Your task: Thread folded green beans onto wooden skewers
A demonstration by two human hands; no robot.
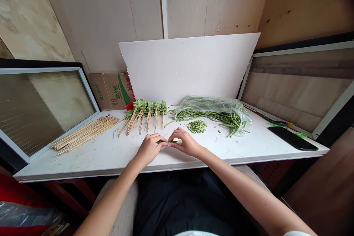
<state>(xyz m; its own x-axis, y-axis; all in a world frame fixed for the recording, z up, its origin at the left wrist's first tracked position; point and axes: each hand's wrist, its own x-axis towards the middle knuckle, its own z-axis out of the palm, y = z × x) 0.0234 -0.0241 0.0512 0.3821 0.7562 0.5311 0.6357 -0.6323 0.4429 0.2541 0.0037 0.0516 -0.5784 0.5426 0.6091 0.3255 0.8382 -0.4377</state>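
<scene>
Both hands meet over the front of the white table (pixel 110 156). My left hand (pixel 151 147) pinches one end of a green bean piece (pixel 174 141), and the fingers of my right hand (pixel 184 142) are closed on the same piece from the other side. Whether a stick runs through it is hard to make out. Just beyond lies a small pile of cut bean pieces (pixel 197 126). Skewered beans (pixel 149 108) are stacked behind my left hand, their sticks pointing forward. Long green beans (pixel 201 114) lie partly inside a clear plastic bag (pixel 218 103).
Bare wooden skewers (pixel 87 132) are spread at the left. A black phone (pixel 293 138) lies near the right edge, with a green ring (pixel 301 135) beside it. Behind stand a cardboard box (pixel 110 90) and a white board (pixel 185 68). Glass-paned frames flank both sides.
</scene>
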